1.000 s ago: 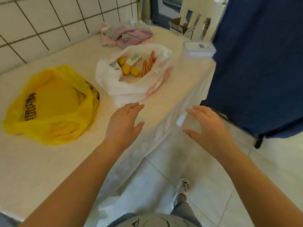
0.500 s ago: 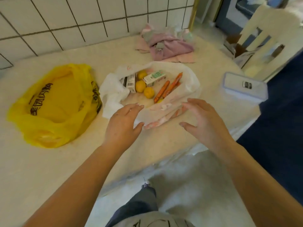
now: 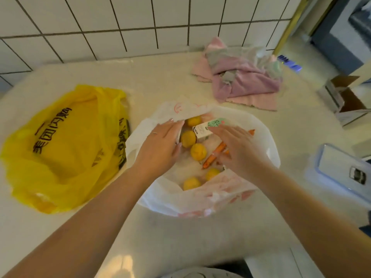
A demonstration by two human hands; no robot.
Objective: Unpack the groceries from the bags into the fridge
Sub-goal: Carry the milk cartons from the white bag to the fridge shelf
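Observation:
A white plastic bag (image 3: 261,135) lies open on the counter in front of me. Inside are several yellow citrus fruits (image 3: 198,151), orange carrots (image 3: 214,155) and a small white and green carton (image 3: 206,128). My left hand (image 3: 160,146) reaches into the bag's left side with straight fingers, next to a fruit and the bag's edge. My right hand (image 3: 239,151) hovers flat over the carrots, its fingertips by the carton. Neither hand holds anything. A yellow plastic bag (image 3: 62,149) with black print lies closed to the left.
Pink and grey cloths (image 3: 245,81) are heaped at the back right of the cream counter (image 3: 164,79). A clear lidded container (image 3: 341,171) sits at the right edge. An open cardboard box (image 3: 347,99) stands beyond it. White tiled wall (image 3: 140,21) behind.
I have moved closer to the counter. Both hands have gone forward from in front of the white bag to inside its opening, over the fruit and carrots.

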